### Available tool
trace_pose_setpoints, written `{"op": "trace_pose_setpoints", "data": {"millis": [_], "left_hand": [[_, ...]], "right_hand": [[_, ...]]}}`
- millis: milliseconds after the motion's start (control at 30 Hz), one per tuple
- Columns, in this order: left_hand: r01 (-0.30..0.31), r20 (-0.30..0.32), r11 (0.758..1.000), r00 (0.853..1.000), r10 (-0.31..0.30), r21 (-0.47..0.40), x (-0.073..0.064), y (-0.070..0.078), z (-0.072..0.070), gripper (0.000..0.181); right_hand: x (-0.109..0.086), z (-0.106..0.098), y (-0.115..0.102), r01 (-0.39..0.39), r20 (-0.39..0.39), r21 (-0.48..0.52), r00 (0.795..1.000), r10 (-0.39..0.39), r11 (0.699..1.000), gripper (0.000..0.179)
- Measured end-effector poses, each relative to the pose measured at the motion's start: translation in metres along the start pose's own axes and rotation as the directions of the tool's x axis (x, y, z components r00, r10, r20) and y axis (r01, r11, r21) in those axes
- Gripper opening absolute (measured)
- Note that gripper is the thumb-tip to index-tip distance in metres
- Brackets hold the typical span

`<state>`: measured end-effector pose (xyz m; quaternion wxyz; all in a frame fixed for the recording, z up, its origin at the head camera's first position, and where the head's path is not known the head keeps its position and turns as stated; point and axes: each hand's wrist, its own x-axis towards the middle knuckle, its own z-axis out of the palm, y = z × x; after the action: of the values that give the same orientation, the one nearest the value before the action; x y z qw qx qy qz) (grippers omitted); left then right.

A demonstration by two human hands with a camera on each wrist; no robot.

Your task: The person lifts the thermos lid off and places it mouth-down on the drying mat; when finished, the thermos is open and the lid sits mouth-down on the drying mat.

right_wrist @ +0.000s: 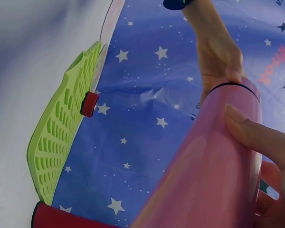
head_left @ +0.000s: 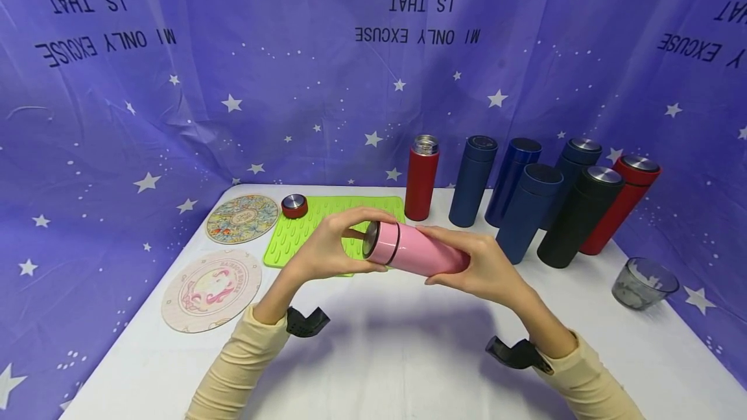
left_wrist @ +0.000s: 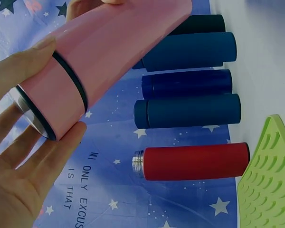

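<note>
Held in the air above the table is a pink thermos [head_left: 428, 253], tilted nearly sideways, its capped end to the left. My left hand [head_left: 329, 245] grips the pink lid [left_wrist: 52, 99] with thumb and fingers around it; the lid sits on the body at a dark ring. Around the body's base end my right hand [head_left: 481, 261] holds on, its thumb lying along the pink wall in the right wrist view. Behind the thermos lies a green drying mat [head_left: 315, 212]. A red lid [head_left: 294, 206] with a silver top sits at the mat's back left corner.
A lidless red thermos [head_left: 421, 180] stands behind the mat. To its right stand several blue thermoses [head_left: 473, 183], a black one [head_left: 578, 219] and another red one [head_left: 621, 206]. A glass bowl [head_left: 644, 284] is at the right; two round mats [head_left: 213, 290] lie left.
</note>
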<state>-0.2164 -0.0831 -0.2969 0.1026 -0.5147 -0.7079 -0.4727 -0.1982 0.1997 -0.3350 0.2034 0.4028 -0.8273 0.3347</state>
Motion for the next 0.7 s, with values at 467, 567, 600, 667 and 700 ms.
{"op": "trace_pose_setpoints", "data": {"millis": [467, 567, 600, 667, 700], "left_hand": [[0.260, -0.126, 0.965, 0.957, -0.262, -0.030, 0.000, 0.003, 0.004, 0.059], [0.266, -0.085, 0.964, 0.960, -0.268, -0.026, 0.000, 0.002, 0.004, 0.064], [0.253, -0.059, 0.967, 0.965, -0.254, -0.020, 0.000, 0.002, 0.004, 0.067], [0.210, -0.002, 0.978, 0.978, -0.210, -0.009, 0.000, 0.001, 0.004, 0.072], [0.180, 0.023, 0.984, 0.983, -0.180, -0.008, 0.000, 0.001, 0.003, 0.074]], "right_hand": [[0.002, 0.012, 0.001, 0.149, -0.098, -0.349, 0.976, -0.194, 0.925, 0.081], [0.002, 0.009, 0.001, 0.132, -0.084, -0.300, 0.983, -0.164, 0.945, 0.080], [0.001, 0.007, 0.001, 0.116, -0.074, -0.259, 0.987, -0.140, 0.959, 0.079], [0.000, 0.003, 0.002, 0.067, -0.041, -0.153, 0.996, -0.074, 0.986, 0.077], [0.000, 0.000, 0.002, 0.032, -0.016, -0.093, 0.999, -0.034, 0.995, 0.077]]}}
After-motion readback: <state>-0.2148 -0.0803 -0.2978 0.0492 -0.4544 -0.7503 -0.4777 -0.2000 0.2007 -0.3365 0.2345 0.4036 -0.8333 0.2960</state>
